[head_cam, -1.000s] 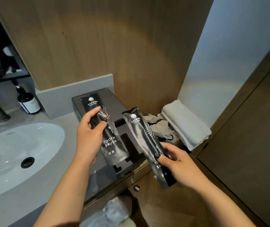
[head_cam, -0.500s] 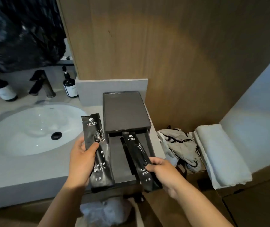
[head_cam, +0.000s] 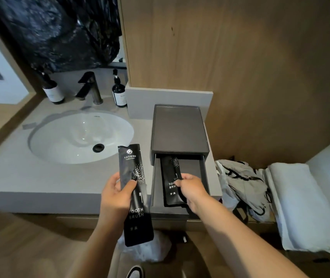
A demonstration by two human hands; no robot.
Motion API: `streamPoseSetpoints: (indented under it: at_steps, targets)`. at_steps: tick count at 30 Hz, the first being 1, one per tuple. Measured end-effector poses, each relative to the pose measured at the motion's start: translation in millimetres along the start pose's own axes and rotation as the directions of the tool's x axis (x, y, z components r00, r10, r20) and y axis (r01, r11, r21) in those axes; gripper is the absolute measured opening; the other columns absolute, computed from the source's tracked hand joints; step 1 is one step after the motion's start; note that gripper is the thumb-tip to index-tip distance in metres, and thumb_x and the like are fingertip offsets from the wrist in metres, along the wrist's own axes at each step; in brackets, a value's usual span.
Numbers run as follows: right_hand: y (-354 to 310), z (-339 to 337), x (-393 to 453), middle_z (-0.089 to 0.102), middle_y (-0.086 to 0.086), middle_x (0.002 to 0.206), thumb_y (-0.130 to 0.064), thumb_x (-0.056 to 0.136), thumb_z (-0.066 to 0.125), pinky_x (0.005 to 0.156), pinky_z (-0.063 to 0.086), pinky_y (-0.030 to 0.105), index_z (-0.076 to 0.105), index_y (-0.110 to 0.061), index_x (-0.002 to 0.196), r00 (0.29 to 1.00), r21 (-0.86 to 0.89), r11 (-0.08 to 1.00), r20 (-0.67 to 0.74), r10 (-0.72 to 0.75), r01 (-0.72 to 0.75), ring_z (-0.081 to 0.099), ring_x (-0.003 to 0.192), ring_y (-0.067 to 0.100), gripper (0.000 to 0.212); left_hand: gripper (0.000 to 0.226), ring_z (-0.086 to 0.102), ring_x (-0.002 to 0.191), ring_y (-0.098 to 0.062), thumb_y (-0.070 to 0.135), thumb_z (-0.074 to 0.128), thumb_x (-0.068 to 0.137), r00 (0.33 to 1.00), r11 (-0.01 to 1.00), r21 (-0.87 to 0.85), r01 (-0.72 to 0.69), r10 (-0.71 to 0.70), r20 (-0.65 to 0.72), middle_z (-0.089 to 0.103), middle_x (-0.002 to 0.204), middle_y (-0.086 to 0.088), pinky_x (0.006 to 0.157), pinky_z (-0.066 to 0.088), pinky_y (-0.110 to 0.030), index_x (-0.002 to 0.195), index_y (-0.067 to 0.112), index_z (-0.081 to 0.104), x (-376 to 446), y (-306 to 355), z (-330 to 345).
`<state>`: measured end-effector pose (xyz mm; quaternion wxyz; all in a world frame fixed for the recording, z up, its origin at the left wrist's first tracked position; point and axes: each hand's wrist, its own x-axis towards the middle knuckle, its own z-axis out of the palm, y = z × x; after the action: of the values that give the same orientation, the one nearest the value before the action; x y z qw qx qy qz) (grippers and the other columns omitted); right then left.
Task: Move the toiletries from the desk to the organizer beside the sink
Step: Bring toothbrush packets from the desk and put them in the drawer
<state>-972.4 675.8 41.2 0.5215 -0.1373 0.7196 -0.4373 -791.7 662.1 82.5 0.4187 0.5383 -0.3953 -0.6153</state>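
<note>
Placing now: the right hand (head_cam: 192, 190) pinched one toothbrush packet (head_cam: 172, 182), laid lengthwise inside the organizer (head_cam: 179, 129)'s open drawer (head_cam: 157, 185) beside the sink (head_cam: 80, 135).
Waiting: the left hand (head_cam: 116, 195) gripped a second toothbrush packet (head_cam: 136, 195), upright over the counter edge, outside the drawer.
Progress: seemingly midway; first packet not yet released, second still to go in.
Unknown: the desk was out of view.
</note>
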Motion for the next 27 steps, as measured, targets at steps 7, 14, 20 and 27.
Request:
streamPoseSetpoints:
  at_steps: [7,14,20,27]
  targets:
    - [10,25,14,0.068,0.014,0.108,0.007,0.089,0.048,0.079,0.048,0.027,0.063,-0.005,0.114,0.998,-0.082,0.997,-0.055,0.007,-0.011,0.06,0.091,0.022,0.032,0.02,0.066,0.066,-0.027,0.008,0.06,0.091,0.999,0.999,0.028,0.041,-0.041,-0.005,0.074,0.084,-0.013,0.064,0.052,-0.04,0.108,0.019,0.06,12,2,-15]
    - [12,30,23,0.065,0.003,0.085,0.009,0.089,0.046,0.068,0.049,0.017,0.066,-0.012,0.093,0.993,-0.251,0.968,-0.108,-0.053,0.024,0.058,0.072,0.013,0.03,0.018,0.064,0.06,-0.026,0.011,0.058,0.089,0.997,0.993,0.094,0.071,-0.073,0.014,0.068,0.077,-0.014,0.061,0.055,-0.042,0.099,0.026,0.06,26,5,-22]
    - [15,33,31,0.071,0.009,0.105,0.0,0.086,0.052,0.09,0.051,0.031,0.071,-0.01,0.103,0.959,-0.415,0.905,-0.207,-0.192,0.091,0.064,0.1,0.024,0.028,0.016,0.062,0.054,-0.02,0.005,0.057,0.089,0.995,0.996,0.066,0.055,-0.06,0.075,0.065,0.057,0.001,0.053,0.054,-0.035,0.09,0.02,0.059,41,8,-20]
    - [16,30,38,0.067,0.001,0.077,0.002,0.081,0.059,0.089,0.054,0.036,0.062,-0.025,0.066,0.949,-0.443,0.89,-0.22,-0.226,0.109,0.068,0.089,0.023,0.031,0.02,0.063,0.054,-0.022,0.002,0.056,0.09,0.982,0.994,0.026,0.111,-0.113,0.151,0.071,0.065,-0.004,0.053,0.051,-0.034,0.084,0.021,0.058,55,9,-9]
